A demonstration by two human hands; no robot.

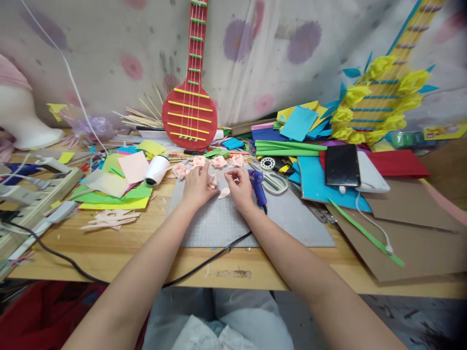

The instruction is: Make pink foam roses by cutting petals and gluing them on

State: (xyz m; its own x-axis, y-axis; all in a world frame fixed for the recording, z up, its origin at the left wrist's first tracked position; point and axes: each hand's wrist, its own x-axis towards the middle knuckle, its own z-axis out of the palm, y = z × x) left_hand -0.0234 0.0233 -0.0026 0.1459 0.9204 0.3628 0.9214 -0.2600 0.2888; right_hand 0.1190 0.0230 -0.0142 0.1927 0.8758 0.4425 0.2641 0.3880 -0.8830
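My left hand [198, 187] lies low over the grey cutting mat [211, 236], fingers stretched out and apart. Pale pink folded paper [212, 183] shows beside its fingers; I see no grip on it. My right hand [241, 188] has thumb and fingertips pinched together, and whatever they hold is too small to make out. Between the hands a pale pink paper petal [224, 193] rests on the mat. Pink paper flowers [219, 162] line the mat's far edge. Just right of my right hand is a blue glue gun [258, 188], its black cable [207, 262] running left.
A red paper lute [189, 114] and a yellow flowered one [379, 104] stand at the back. Paper sheets [113, 194] and a power strip [32, 214] lie left. Scissors [273, 182], a phone [342, 165] and cardboard [412, 243] occupy the right.
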